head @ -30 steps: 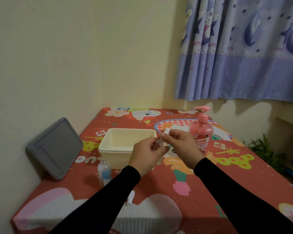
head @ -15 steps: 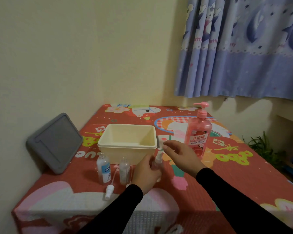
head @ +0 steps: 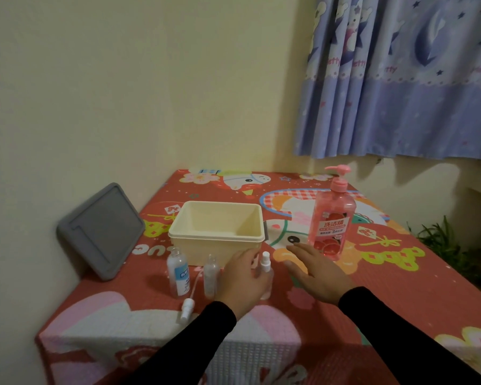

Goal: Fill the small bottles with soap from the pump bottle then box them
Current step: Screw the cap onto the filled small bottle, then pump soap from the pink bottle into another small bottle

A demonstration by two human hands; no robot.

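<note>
From the head camera, the left hand [head: 243,277] sits low over the counter [head: 372,295], its fingers curled round a small clear bottle with a white spray top [head: 265,269]; the bottle stands upright on the red cartoon-print cover, and its nozzle pokes up just past the fingertips. The right hand [head: 315,270] is just to the right of that bottle, palm down, fingers spread and relaxed, holding nothing; whether it touches the cover I cannot tell.

Just left of the left hand stands an uncapped clear small bottle [head: 210,275], and further left a small bottle with a blue label [head: 178,272], also without a cap. Near the left wrist, toward the front edge, a loose white spray cap with its dip tube [head: 188,307] lies on its side, the thin tube running up between the two open bottles.

Just beyond the left hand's fingers is the cream plastic box [head: 217,236], open at the top with nothing visible inside. Beyond the right hand's fingertips, close by, the pink pump bottle [head: 331,218] stands upright, pink liquid filling most of it, its spout pointing left.

Far left of both hands a grey lid [head: 102,232] leans tilted against the wall. A blue patterned curtain [head: 400,79] hangs above on the right, and a green plant [head: 442,243] shows past the counter's right edge.
</note>
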